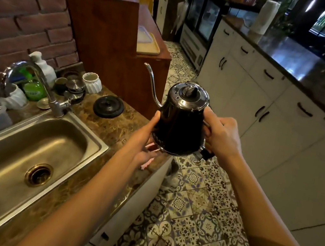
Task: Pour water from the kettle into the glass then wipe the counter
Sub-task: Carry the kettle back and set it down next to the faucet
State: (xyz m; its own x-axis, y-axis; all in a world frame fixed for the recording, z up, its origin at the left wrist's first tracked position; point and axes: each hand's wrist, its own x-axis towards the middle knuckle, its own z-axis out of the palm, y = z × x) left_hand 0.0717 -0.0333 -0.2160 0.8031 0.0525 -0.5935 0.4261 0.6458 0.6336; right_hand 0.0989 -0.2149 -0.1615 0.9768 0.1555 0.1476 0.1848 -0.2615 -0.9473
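Black gooseneck kettle (181, 124) is held upright in the air past the counter (111, 126) edge, over the tiled floor (195, 215), spout pointing away from you to the left. Your right hand (221, 136) has fingers curled around the handle; your left hand (145, 139) supports the base, thumb against the side wall, fingers hidden underneath. The kettle's round base plate (108, 106) sits empty on the counter beside the sink (20, 158).

Premises: kitchen, café-style.
Wet area: steel sink (21, 154) with tap (40, 86), set in a marbled worktop (108, 126).
Back edge: dish soap bottle (34, 87), white ceramic cups (92, 82).
Storage: white cabinets (268, 111) under a dark worktop (299, 58).
Equipment: glass-fronted display fridge (201, 19).
Finishes: brick wall (20, 11), patterned floor tiles (195, 215).
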